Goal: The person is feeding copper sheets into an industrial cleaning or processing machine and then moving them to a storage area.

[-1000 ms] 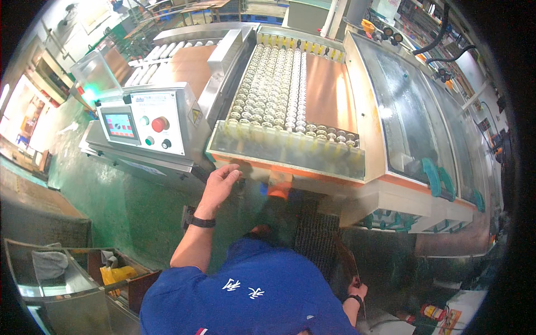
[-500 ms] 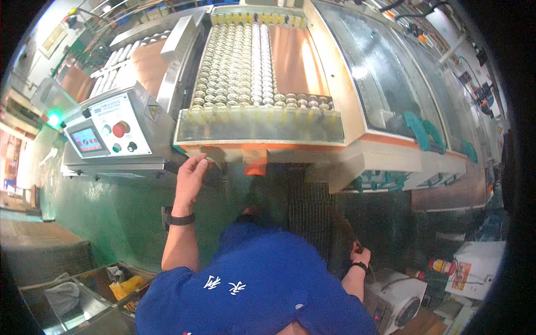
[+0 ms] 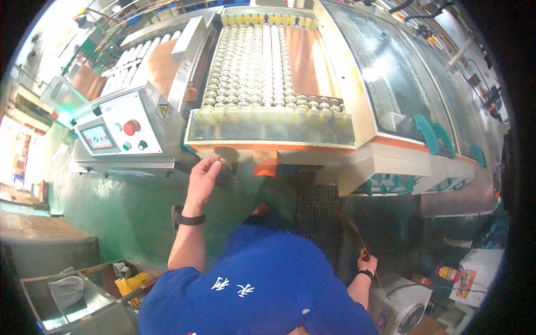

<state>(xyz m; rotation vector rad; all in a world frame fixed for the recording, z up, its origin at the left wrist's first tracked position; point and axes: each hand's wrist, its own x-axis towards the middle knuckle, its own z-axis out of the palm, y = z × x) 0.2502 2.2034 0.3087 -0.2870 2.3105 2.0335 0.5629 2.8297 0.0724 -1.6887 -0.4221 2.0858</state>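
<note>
My left hand (image 3: 204,177) is raised just below the front edge of a roller conveyor (image 3: 245,67). Its fingertips are pinched together; whether something small is between them I cannot make out. Low on the right, my right hand (image 3: 367,261) is closed around a thin copper-coloured sheet (image 3: 352,226), seen almost edge-on and slanting past the hand. On the conveyor's rows of small wheels lies a flat copper-coloured panel (image 3: 311,58), toward the right side. An orange outlet (image 3: 266,166) juts from under the conveyor's front, right of my left hand.
A control box (image 3: 120,125) with a screen and a red button stands at left. Clear-lidded machine housing (image 3: 391,72) with green handles is at right. Behind me are a metal bin (image 3: 84,296) holding yellow and grey cloths, and a white machine (image 3: 403,304) beside my right arm.
The whole view has shifted, so the machines and both hands sit slightly farther right. The sheet in my right hand shows more plainly; my left hand stays pinched by the conveyor's front.
</note>
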